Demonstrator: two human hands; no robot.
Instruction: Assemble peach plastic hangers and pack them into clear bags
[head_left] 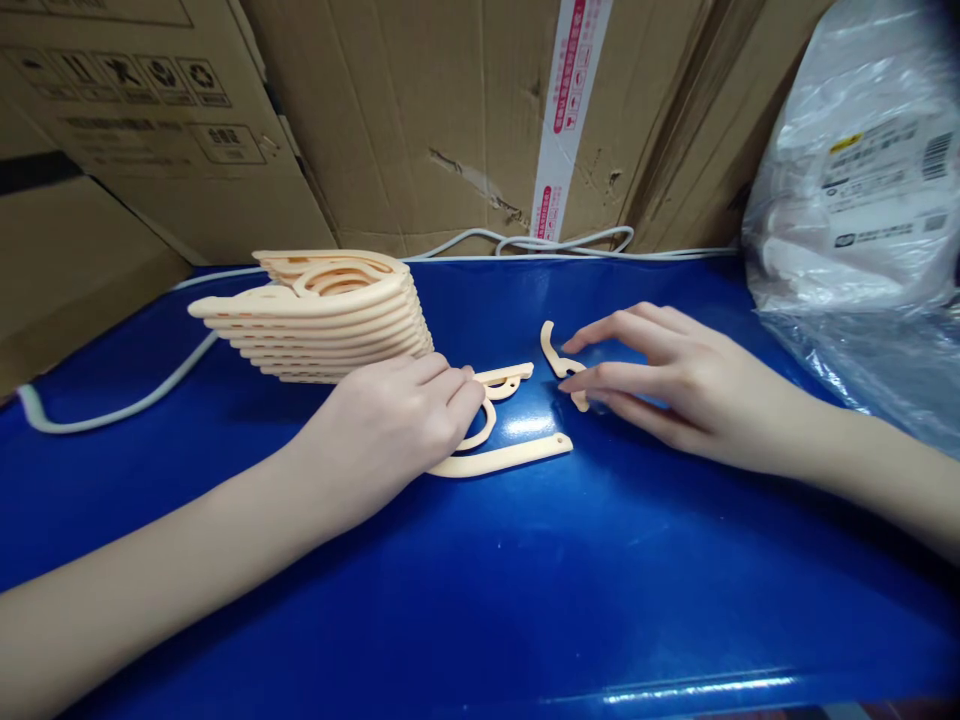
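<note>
My left hand (pixel 397 425) rests on the blue table (pixel 525 580) with its fingers curled over a peach plastic hanger body (pixel 510 455) that lies flat. My right hand (pixel 675 385) lies to the right, its fingers stretched toward a small peach hook piece (pixel 556 358) and touching it at the fingertips. Behind my left hand stands a leaning stack of several assembled peach hangers (pixel 322 315).
Cardboard boxes (pixel 420 110) wall off the back and left. A clear plastic bag with white contents (pixel 862 200) sits at the right. A white cable (pixel 112 410) runs along the back edge and down the left side of the table.
</note>
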